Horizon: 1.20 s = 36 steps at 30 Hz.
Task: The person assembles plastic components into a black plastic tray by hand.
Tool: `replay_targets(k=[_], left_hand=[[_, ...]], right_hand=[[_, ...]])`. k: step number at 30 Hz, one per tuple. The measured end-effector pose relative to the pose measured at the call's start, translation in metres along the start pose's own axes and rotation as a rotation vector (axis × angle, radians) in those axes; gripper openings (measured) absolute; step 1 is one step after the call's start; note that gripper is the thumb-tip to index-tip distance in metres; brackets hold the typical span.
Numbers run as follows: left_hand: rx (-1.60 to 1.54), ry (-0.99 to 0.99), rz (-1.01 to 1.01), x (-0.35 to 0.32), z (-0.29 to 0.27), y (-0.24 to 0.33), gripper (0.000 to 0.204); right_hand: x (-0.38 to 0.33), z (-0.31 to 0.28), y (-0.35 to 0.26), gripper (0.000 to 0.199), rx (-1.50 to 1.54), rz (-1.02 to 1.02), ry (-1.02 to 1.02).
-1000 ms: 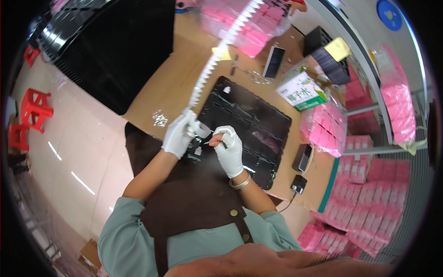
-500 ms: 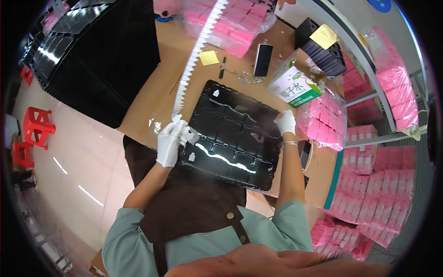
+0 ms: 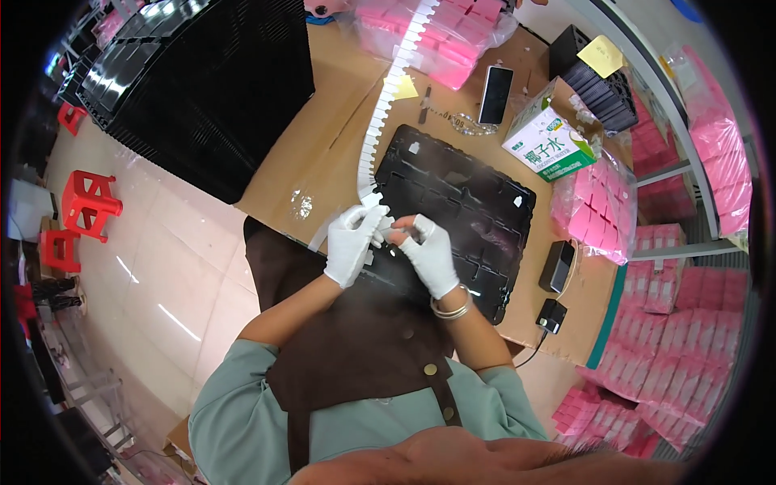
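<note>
My left hand (image 3: 352,245), in a white glove, is closed on the lower end of a long strip of white stickers (image 3: 381,120). The strip runs up and away across the table. My right hand (image 3: 431,257), gloved with bare thumb and forefinger, meets it there and pinches at a small white piece by the strip's end. Both hands are above the near left part of a black plastic tray (image 3: 461,190), which lies flat. White stickers (image 3: 414,148) show on the tray's far left and far right corners; its near left corner is partly hidden by my hands.
A tall stack of black trays (image 3: 202,97) stands at left. Beyond the tray lie a phone (image 3: 495,95), a clear beaded chain (image 3: 473,125) and a yellow note (image 3: 400,87). At right are a white-green carton (image 3: 550,141), bagged pink blocks (image 3: 596,208) and a black charger (image 3: 551,316).
My right hand has left the tray's far right edge and come left to meet my left hand at the strip. The whole view has shifted somewhat.
</note>
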State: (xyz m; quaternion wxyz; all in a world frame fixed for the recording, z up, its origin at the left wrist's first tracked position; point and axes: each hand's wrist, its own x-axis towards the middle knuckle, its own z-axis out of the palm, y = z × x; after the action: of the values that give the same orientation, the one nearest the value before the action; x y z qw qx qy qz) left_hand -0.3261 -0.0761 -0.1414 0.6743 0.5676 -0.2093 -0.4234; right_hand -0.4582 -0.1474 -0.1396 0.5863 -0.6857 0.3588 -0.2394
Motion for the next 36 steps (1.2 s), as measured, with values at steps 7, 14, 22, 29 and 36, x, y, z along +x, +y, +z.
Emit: replay_targets(k=[7,14,22,29,36], left_hand=[[-0.106,-0.185,-0.329,0.012,-0.007,-0.006,0.025],[-0.442,-0.032,-0.289,0.014,0.002,-0.009,0.025],[-0.332,-0.016,-0.101,0.025,-0.042,-0.014,0.031],[-0.272,-0.022,-0.127,0.020,-0.028,-0.012,0.026],[-0.202,0.006,-0.099,0.017,-0.032,-0.005,0.025]], right_hand=[[-0.010,0.006,0.007,0.009,0.037,-0.177,0.219],[-0.040,-0.042,-0.012,0.013,-0.164,-0.369,0.311],[-0.125,-0.162,0.057,0.008,-0.868,0.134,0.160],[-0.113,-0.135,0.063,0.008,-1.069,0.308,0.201],[-0.101,-0.155,0.067,0.009,-1.154,0.246,0.092]])
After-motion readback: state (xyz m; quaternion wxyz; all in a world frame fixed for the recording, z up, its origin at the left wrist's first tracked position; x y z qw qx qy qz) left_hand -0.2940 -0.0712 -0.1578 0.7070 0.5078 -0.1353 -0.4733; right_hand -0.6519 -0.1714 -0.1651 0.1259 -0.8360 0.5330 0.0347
